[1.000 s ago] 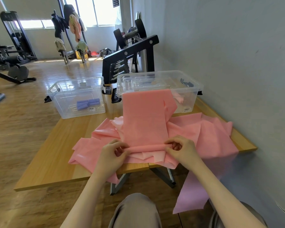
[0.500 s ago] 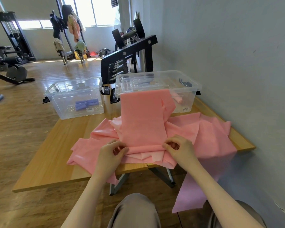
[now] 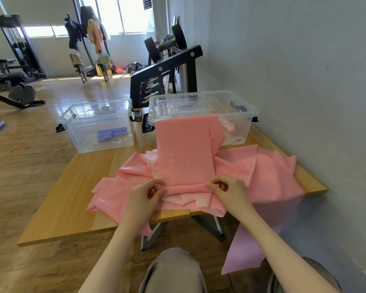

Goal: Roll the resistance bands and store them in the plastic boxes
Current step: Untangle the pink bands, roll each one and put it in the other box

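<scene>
Left hand [image 3: 145,194] and right hand [image 3: 230,192] each pinched an end of the flat pink resistance band's [image 3: 185,153] rolled edge, its far end draped over the clear lidded plastic box [image 3: 244,115]

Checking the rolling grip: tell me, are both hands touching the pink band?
Touching. The head view shows the left hand and right hand pinching the rolled end of the pink band.

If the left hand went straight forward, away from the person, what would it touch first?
Probably the flat pink band draped ahead of the left hand, then the right-hand clear box; depth is uncertain.
</scene>
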